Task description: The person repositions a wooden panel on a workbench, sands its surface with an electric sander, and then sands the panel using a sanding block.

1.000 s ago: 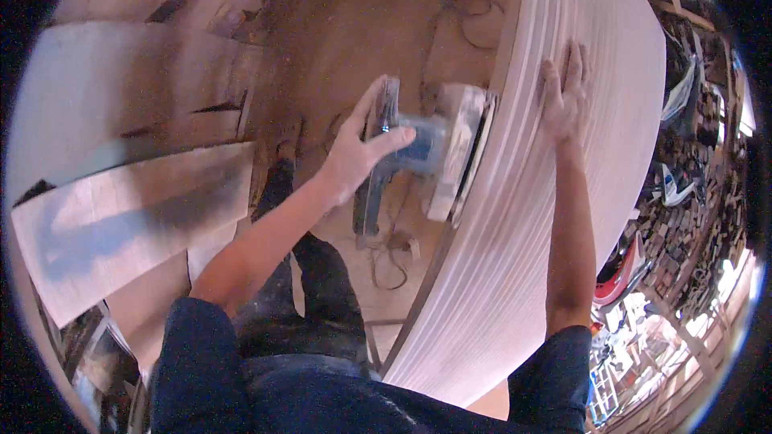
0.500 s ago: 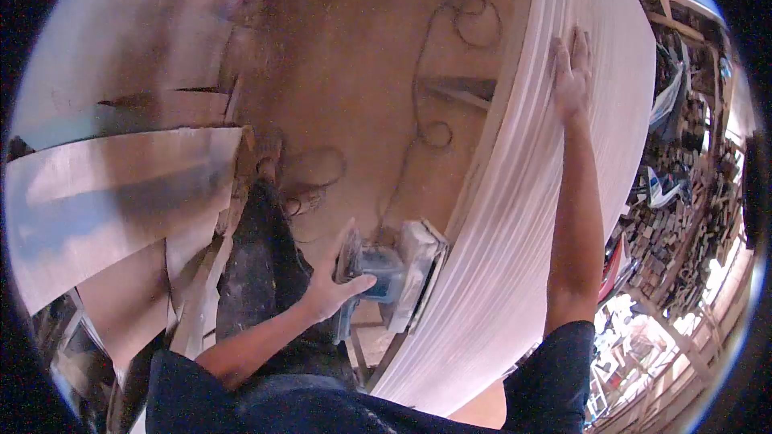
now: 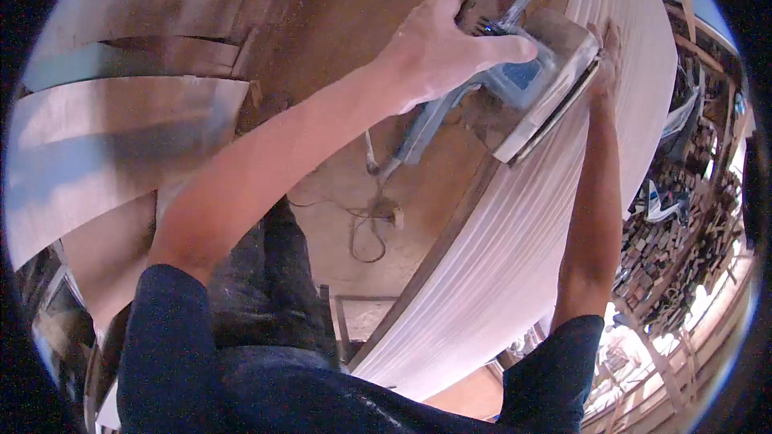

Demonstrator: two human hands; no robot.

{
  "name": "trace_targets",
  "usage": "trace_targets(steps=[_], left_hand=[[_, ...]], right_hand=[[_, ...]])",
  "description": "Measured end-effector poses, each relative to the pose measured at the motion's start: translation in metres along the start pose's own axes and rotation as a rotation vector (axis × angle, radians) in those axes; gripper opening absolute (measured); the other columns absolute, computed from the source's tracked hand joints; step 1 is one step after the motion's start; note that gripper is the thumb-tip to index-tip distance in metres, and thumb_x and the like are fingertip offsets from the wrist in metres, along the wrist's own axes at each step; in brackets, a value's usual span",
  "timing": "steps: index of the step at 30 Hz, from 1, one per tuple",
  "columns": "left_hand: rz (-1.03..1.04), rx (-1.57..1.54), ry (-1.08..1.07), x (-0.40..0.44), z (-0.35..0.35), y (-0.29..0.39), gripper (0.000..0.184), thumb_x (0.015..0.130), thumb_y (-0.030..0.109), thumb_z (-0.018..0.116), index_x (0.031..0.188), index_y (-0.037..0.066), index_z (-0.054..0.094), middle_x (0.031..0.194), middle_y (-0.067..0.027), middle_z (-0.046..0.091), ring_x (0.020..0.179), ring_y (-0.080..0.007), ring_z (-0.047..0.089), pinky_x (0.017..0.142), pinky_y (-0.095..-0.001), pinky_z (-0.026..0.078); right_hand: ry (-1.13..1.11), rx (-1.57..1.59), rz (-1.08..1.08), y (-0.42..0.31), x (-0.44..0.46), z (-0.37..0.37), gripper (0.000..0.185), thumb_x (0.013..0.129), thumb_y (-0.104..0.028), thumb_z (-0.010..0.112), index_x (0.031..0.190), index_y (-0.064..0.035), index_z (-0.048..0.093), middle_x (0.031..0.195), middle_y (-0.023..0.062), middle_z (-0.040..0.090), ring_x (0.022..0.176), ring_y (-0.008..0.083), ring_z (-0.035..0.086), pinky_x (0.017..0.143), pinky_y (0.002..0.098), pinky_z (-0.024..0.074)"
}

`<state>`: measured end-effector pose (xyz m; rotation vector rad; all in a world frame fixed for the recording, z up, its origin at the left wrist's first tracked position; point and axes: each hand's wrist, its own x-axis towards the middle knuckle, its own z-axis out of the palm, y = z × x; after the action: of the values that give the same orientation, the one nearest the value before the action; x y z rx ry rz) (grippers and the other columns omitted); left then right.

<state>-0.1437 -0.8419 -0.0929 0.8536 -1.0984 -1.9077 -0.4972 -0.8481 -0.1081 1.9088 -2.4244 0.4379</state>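
Observation:
My left hand is wrapped around the grip of a blue and grey power sander, its thumb lying over the body. The sander is tilted, with its flat pad side turned toward a long, curved, pale wooden panel with lengthwise streaks. Whether the pad touches the panel, I cannot tell. Just right of the sander, my right hand lies flat on the panel, fingers stretched away from me and holding nothing. The sander's edge is close beside those fingers.
Thin curved wooden sheets stand at the left. A cord loops on the brown dusty floor. Beyond the panel on the right is a big pile of small wood pieces.
My left hand has carried the sander up and to the right, from low by my legs to beside my right hand. The right hand has shifted slightly rightward on the panel.

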Motion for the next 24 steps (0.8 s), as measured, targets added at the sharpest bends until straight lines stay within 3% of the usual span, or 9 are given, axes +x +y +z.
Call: trace_targets(steps=[2, 5, 7, 8, 10, 11, 15, 19, 24], left_hand=[[0.016, 0.069, 0.019, -0.006, 0.000, -0.002, 0.102, 0.070, 0.042, 0.085, 0.151, 0.000, 0.038, 0.136, -0.0208, 0.059, 0.124, -0.0292, 0.058, 0.107, -0.0365, 0.042], [0.057, 0.217, 0.050, -0.024, -0.003, -0.006, 0.103, 0.070, 0.047, 0.084, 0.151, 0.002, 0.038, 0.137, -0.0220, 0.058, 0.126, -0.0330, 0.056, 0.109, -0.0385, 0.041], [-0.020, 0.226, 0.053, -0.050, -0.006, -0.014, 0.104, 0.072, 0.045, 0.084, 0.154, 0.005, 0.035, 0.139, -0.0204, 0.056, 0.131, -0.0323, 0.053, 0.112, -0.0390, 0.038], [-0.018, 0.226, 0.057, -0.064, -0.008, -0.014, 0.104, 0.072, 0.045, 0.084, 0.154, 0.005, 0.035, 0.139, -0.0204, 0.056, 0.131, -0.0323, 0.053, 0.112, -0.0390, 0.038], [-0.171, 0.017, 0.009, -0.098, -0.011, -0.016, 0.096, 0.079, 0.023, 0.085, 0.156, 0.006, 0.029, 0.144, -0.0113, 0.050, 0.131, -0.0217, 0.049, 0.113, -0.0365, 0.036], [-0.172, 0.017, 0.011, -0.114, -0.013, -0.020, 0.096, 0.079, 0.023, 0.085, 0.156, 0.006, 0.029, 0.144, -0.0113, 0.050, 0.131, -0.0217, 0.049, 0.113, -0.0365, 0.036], [-0.304, 0.137, -0.023, -0.194, -0.024, -0.053, 0.102, 0.078, 0.019, 0.084, 0.158, 0.007, 0.023, 0.158, -0.0146, 0.033, 0.147, -0.0246, 0.030, 0.121, -0.0386, 0.022], [-0.437, 0.062, 0.004, -0.281, -0.023, -0.060, 0.104, 0.078, 0.026, 0.085, 0.158, 0.004, 0.023, 0.157, -0.0177, 0.034, 0.145, -0.0269, 0.033, 0.120, -0.0405, 0.023], [-0.461, -0.105, 0.067, -0.263, -0.014, -0.054, 0.104, 0.078, 0.026, 0.085, 0.158, 0.003, 0.022, 0.156, -0.0185, 0.034, 0.144, -0.0268, 0.033, 0.120, -0.0405, 0.024]], right_hand=[[0.024, -0.037, 0.035, 0.015, 0.000, 0.007, 0.066, 0.100, -0.054, 0.046, 0.151, -0.0110, 0.042, 0.160, 0.0196, 0.032, 0.149, 0.0367, 0.026, 0.120, 0.0438, 0.0252], [0.014, -0.060, -0.248, 0.033, 0.002, 0.009, 0.056, 0.103, -0.051, 0.041, 0.152, -0.0244, 0.042, 0.160, 0.0182, 0.031, 0.150, 0.0341, 0.025, 0.122, 0.0432, 0.0226], [0.057, -0.025, -0.001, 0.013, 0.003, 0.009, 0.047, 0.105, -0.046, 0.038, 0.149, -0.0328, 0.045, 0.160, 0.0178, 0.031, 0.150, 0.0348, 0.026, 0.122, 0.0430, 0.0217], [0.057, -0.024, -0.005, 0.007, 0.003, 0.006, 0.047, 0.105, -0.046, 0.038, 0.149, -0.0328, 0.045, 0.160, 0.0178, 0.031, 0.150, 0.0348, 0.026, 0.122, 0.0430, 0.0217], [-0.009, 0.029, -0.044, -0.003, -0.003, -0.003, 0.071, 0.099, -0.057, 0.043, 0.154, -0.0122, 0.036, 0.161, 0.0178, 0.029, 0.151, 0.0323, 0.024, 0.123, 0.0394, 0.0183], [-0.032, 0.047, -0.057, -0.009, -0.005, -0.006, 0.081, 0.097, -0.061, 0.044, 0.155, -0.0053, 0.033, 0.162, 0.0178, 0.029, 0.151, 0.0314, 0.023, 0.123, 0.0383, 0.0172], [-0.037, 0.008, -0.005, -0.007, -0.005, -0.007, 0.082, 0.097, -0.061, 0.044, 0.155, -0.0035, 0.034, 0.161, 0.0179, 0.031, 0.151, 0.0307, 0.025, 0.122, 0.0373, 0.0182], [0.011, 0.057, 0.066, -0.005, -0.002, 0.000, 0.080, 0.097, -0.060, 0.046, 0.154, -0.0039, 0.036, 0.159, 0.0180, 0.035, 0.148, 0.0315, 0.031, 0.121, 0.0373, 0.0227], [0.015, 0.126, 0.124, -0.016, -0.009, -0.006, 0.082, 0.094, -0.062, 0.049, 0.153, -0.0067, 0.039, 0.156, 0.0186, 0.040, 0.144, 0.0328, 0.038, 0.118, 0.0380, 0.0284]])
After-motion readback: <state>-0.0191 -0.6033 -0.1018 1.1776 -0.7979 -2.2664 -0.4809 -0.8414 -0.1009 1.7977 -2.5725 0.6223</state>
